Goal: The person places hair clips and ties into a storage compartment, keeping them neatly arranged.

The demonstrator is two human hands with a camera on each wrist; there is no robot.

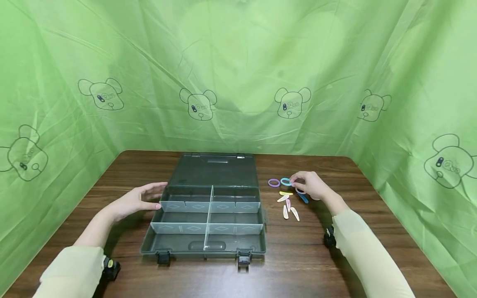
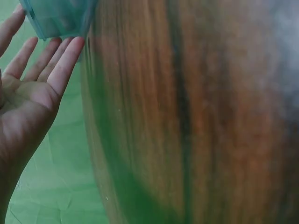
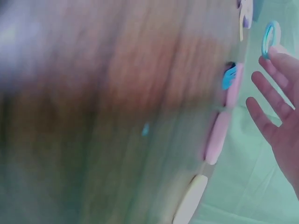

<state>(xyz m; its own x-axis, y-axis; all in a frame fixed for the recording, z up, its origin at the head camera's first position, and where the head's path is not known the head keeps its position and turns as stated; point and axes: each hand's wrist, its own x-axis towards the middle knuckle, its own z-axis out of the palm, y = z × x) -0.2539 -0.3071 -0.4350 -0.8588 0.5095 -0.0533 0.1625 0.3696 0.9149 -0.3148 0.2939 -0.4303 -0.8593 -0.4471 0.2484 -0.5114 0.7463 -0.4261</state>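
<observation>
- Right of centre in the head view, the person's right hand [image 1: 312,186] is pinching a light blue hair tie [image 1: 286,184] between thumb and fingertips; I can't tell whether the ring is touching the worktop [image 1: 298,265].
- Picking up that ring is, I'd judge, the step in hand.
- A purple hair tie [image 1: 273,186] is lying just to its left; snap hair clips [image 1: 288,205] are lying below it in the frame.
- Left of centre, the left hand [image 1: 136,201] is resting its loosely extended fingers against the left side of a compartment case [image 1: 179,227], its grip holding nothing.
- The case is standing with its lid [image 1: 218,171] laid back.
- The next move seems to be calling for a steady pinch, lifting the ring without dragging its neighbours.
</observation>
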